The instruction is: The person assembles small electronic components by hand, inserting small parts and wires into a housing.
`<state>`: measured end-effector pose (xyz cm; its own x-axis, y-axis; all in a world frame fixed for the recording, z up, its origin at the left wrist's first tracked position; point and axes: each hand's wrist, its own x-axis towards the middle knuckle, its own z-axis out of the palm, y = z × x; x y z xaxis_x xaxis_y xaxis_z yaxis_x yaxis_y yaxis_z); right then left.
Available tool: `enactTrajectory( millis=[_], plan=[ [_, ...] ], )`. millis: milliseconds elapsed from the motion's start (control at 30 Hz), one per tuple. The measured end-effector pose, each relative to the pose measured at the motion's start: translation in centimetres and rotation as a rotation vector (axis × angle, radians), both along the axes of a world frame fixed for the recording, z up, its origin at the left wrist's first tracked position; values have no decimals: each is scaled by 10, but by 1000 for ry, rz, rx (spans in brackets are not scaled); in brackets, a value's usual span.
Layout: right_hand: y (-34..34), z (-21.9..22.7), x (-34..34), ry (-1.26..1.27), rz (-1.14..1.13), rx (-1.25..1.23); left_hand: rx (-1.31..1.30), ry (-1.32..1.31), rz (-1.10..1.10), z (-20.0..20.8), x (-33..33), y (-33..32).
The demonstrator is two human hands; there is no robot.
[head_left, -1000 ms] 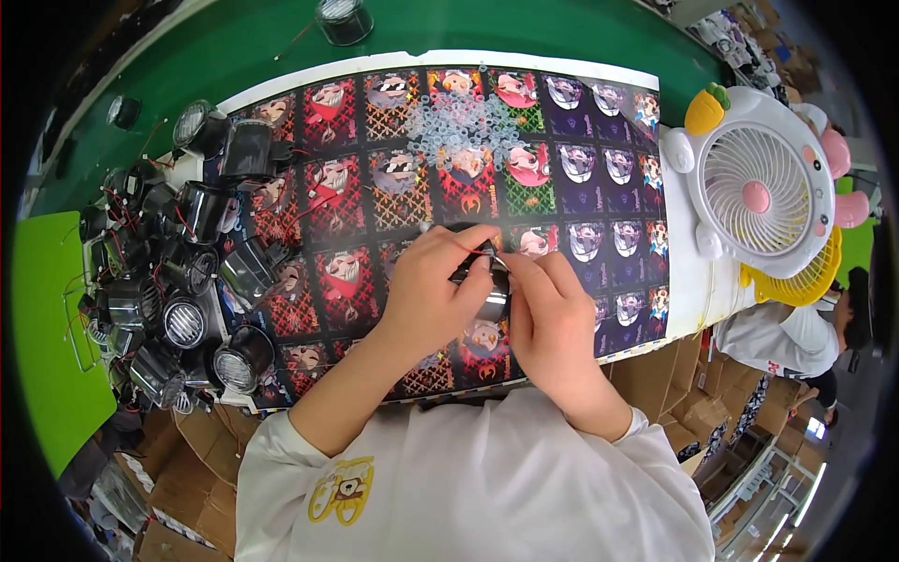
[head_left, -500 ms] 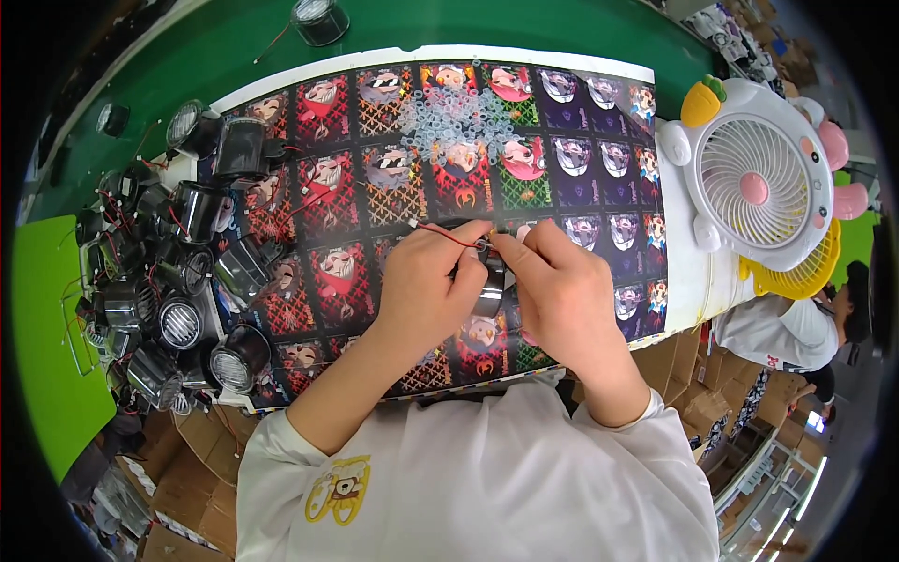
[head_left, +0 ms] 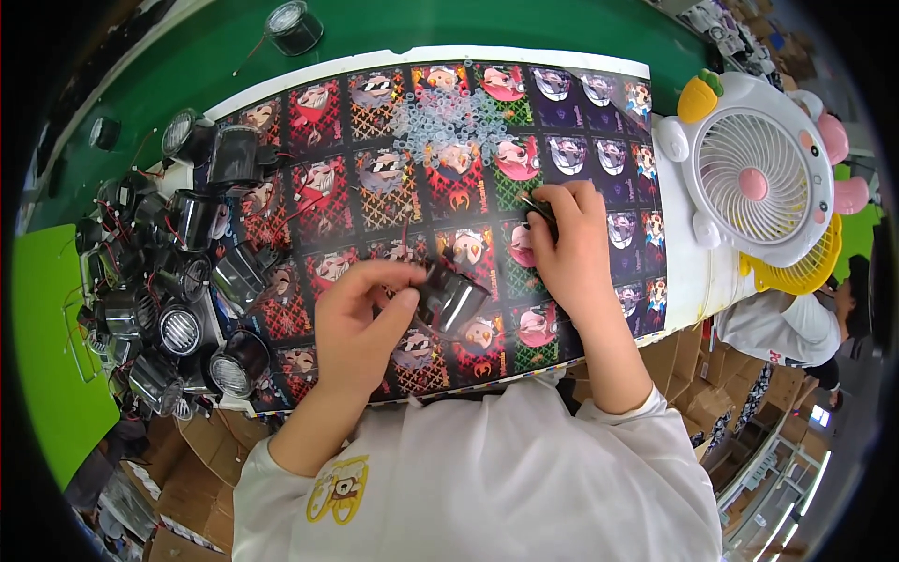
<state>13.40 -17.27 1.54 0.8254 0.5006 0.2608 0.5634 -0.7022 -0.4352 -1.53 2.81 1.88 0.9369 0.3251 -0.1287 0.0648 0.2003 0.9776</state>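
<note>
Left hand: the left hand [head_left: 361, 323] is over the near half of the printed sheet [head_left: 384, 211], left of its middle, thumb and fingertips pinching one end of a black cylinder.
Black cylinder: the glossy black cylinder [head_left: 454, 302] lies tilted at the left fingertips, between the sheet's centre and its near edge; motion blurs it, so whether it touches the sheet cannot be told.
Red lead: a thin red lead [head_left: 405, 242] stands up beside the left fingertips.
Right hand: the right hand [head_left: 573, 239] is over the right half of the sheet, well apart from the cylinder, thumb and fingers pinched on a small dark piece [head_left: 537, 205], mostly hidden.
Clear rings: small clear rings [head_left: 449, 124] are heaped near the middle of the far edge.
Heap: similar black units [head_left: 195, 220] crowd the left edge, some overlapping it.
Fan: a white fan [head_left: 754, 150] stands beyond the right edge.
</note>
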Motion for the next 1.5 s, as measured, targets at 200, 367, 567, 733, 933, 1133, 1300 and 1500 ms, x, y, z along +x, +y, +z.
enactTrajectory(
  millis=[200,367,567,733,933,1133,1300,1500],
  plan=[
    [36,2,16,-101,119,116,18,-76,100,22,-18,-17],
    [46,-12,36,-143,211,-50,865,-487,-54,34,-6,-3],
    [52,-16,34,-133,189,1,501,-486,-138,32,0,-18],
    [53,-13,40,-187,227,-41,290,-377,-363,30,10,-10],
    [39,40,15,191,320,323,477,-475,-256,43,26,-9],
    [19,93,-31,291,501,504,710,-486,-192,45,36,-13],
    [13,101,-38,180,446,367,813,-534,-132,41,41,-21],
    [3,106,-33,717,289,321,1099,-741,-83,38,40,-26]
  ],
)
